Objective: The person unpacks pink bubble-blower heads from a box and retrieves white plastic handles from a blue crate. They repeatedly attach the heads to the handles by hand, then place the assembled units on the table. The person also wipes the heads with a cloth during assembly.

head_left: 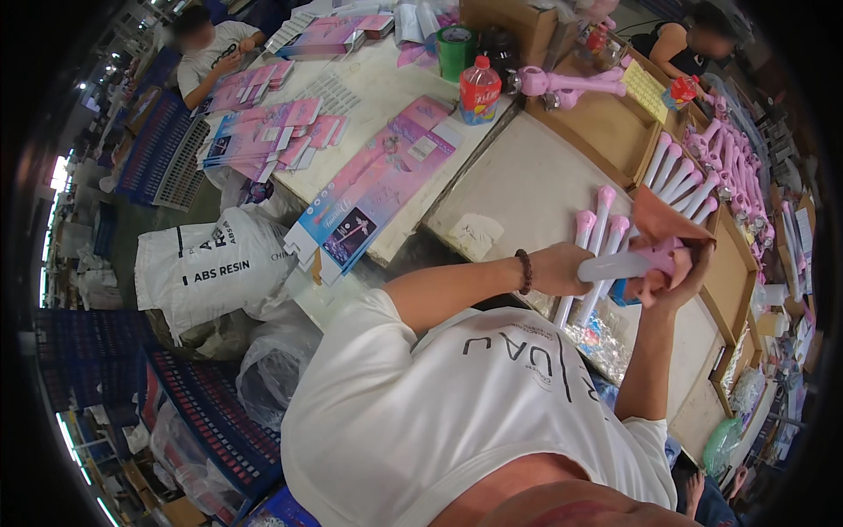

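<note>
Between my hands is a toy wand (619,265) with a whitish translucent tube and a pink end. My left hand (559,269) closes around the tube's free end. My right hand (687,279) grips the pink end through an orange-brown cloth (669,216), which covers part of it. Several similar white tubes with pink tips (604,198) lie on the table just beyond and under my left hand. Past the cloth, another group of these tubes (676,173) rests by a cardboard tray.
Flat printed pink boxes (378,189) are stacked on the left table. A red-labelled bottle (480,91) and green tape roll (456,53) stand at the back. Cardboard trays (590,132) and many pink wand parts (733,158) line the right. Two people sit across; a white sack (211,268) is left.
</note>
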Tool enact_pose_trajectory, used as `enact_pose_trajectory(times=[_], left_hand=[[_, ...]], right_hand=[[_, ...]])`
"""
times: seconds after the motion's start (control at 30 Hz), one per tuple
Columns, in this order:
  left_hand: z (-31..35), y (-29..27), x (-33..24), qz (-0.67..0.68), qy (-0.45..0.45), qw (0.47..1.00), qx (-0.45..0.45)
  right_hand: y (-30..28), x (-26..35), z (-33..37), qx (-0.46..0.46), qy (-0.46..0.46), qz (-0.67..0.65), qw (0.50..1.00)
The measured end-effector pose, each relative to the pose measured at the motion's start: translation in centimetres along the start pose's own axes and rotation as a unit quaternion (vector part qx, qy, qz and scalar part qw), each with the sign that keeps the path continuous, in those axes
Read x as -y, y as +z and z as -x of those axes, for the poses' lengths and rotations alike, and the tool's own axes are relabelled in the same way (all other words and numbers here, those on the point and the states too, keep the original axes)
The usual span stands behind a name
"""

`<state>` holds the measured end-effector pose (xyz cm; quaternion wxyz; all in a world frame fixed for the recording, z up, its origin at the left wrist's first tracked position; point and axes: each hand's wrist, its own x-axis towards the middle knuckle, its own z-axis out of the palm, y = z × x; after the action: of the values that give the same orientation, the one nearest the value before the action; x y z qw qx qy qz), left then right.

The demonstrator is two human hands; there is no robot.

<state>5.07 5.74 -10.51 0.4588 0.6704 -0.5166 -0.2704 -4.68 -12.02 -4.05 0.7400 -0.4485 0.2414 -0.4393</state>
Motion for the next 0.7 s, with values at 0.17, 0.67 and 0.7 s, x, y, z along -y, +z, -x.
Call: enact_pose_trajectory(times=[0.17, 0.67, 0.7], left_hand=[[-1.1, -0.3, 0.2, -0.186, -0.104, 0.967, -0.137], [0.1, -1.2, 2.2, -0.153, -0.065, 0.979, -0.121], [0.4, -1.0, 2.1, -0.163, -0.07, 0.981, -0.08]], right_hand=[[0.1, -2.3, -0.1, 0.123, -0.139, 0.123, 0.975], [3.1, 1.1, -1.8, 0.182, -0.128, 0.17, 0.96], [3.1, 1.5, -2.1, 0.206, -0.212, 0.279, 0.914]])
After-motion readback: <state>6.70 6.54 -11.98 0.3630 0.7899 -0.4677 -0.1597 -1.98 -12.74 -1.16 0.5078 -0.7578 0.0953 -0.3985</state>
